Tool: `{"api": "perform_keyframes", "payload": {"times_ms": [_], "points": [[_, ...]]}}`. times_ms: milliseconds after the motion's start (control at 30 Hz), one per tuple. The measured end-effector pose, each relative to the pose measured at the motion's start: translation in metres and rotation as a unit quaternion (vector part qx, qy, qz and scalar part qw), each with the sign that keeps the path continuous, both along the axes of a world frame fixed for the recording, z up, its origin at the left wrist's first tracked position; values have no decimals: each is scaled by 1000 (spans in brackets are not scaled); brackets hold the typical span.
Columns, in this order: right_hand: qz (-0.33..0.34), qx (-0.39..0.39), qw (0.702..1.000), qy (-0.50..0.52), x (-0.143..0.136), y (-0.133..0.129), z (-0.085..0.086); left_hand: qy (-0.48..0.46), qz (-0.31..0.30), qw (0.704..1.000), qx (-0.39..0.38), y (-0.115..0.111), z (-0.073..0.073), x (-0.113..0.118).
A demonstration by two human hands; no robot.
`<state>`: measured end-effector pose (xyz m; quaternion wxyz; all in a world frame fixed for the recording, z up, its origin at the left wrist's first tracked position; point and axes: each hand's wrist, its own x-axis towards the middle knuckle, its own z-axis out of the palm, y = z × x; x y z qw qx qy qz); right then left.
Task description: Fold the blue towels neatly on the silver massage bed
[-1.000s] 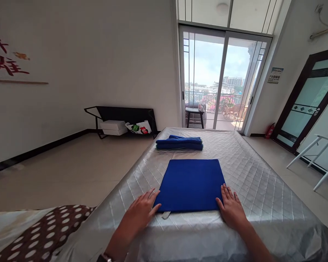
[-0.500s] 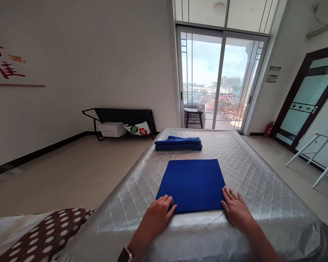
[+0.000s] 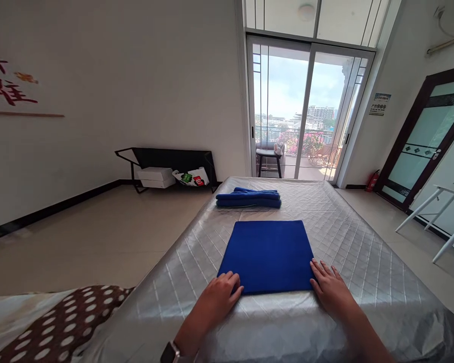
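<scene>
A folded blue cloth (image 3: 267,254) lies flat in a neat, nearly square shape on the silver quilted cover (image 3: 348,237). At its near left corner rests my left hand (image 3: 217,297), fingers bent over the corner and thumb apart along the near edge; the corner itself is hidden. My right hand (image 3: 331,285) lies with outstretched fingers beside the cloth's right edge, its fingertips touching that edge near the front corner. Beyond the cloth sits a stack of folded blue cloth (image 3: 248,197).
A brown polka-dot fabric (image 3: 71,322) lies at the lower left. By the wall stands a black rack (image 3: 174,156) with white boxes (image 3: 156,177). Sliding glass doors (image 3: 280,111) are at the back. A white table (image 3: 452,190) and a fire extinguisher (image 3: 372,181) are to the right.
The right hand has shifted very slightly outward along the cloth's right edge. The left hand stays at its corner, and the view has moved a little.
</scene>
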<state>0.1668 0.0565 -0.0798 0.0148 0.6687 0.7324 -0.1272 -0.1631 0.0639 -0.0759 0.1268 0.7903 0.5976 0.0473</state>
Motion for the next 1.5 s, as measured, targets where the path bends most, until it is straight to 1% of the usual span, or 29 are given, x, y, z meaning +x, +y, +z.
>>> {"api": "perform_keyframes", "payload": {"times_ms": [100,167,300,400,467,533,600,700,767,800,867,933,1000,1067,1100,1167,1233,1300,1400,1500], "points": [[7,42,999,13,-3,2,0,1,-2,1000,9,0,0,1],[15,71,997,21,-9,8,3,8,-2,1000,13,-1,2,3],[14,99,995,10,-27,35,15,15,-3,1000,15,-3,7,8],[-7,81,997,-6,-36,59,19,10,0,1000,13,-4,9,8],[-23,57,998,-7,-38,71,16,-6,2,1000,6,-4,9,6],[-33,42,999,0,-38,78,7,-23,-2,1000,-4,-3,6,1],[-39,43,998,11,-37,81,-2,-31,-2,999,-5,-1,3,-4],[-46,58,997,29,-36,82,-13,-17,21,999,36,4,2,-2],[-49,63,996,38,-37,82,-15,-4,27,996,81,11,5,12],[-49,64,996,42,-37,82,-15,-4,17,995,101,17,7,23],[-49,62,996,47,-38,82,-14,-20,-28,991,126,31,10,56],[-45,63,996,45,-37,82,-14,-45,-86,986,133,48,9,95],[-36,65,997,38,-35,81,-14,-59,-134,981,129,67,3,132],[-25,65,997,29,-34,80,-14,-51,-161,978,121,83,-8,161],[-21,64,997,27,-34,80,-15,-43,-167,978,116,89,-13,170],[-20,59,998,24,-34,79,-14,-29,-166,980,104,98,-25,178],[-26,53,998,28,-35,80,-13,-21,-155,983,96,104,-35,174],[-35,51,997,37,-36,80,-12,-15,-139,985,97,107,-42,158],[-48,54,996,51,-37,81,-11,7,-93,990,104,114,-48,118],[-51,44,996,60,-37,80,-9,42,-13,994,105,121,-52,65]]}}
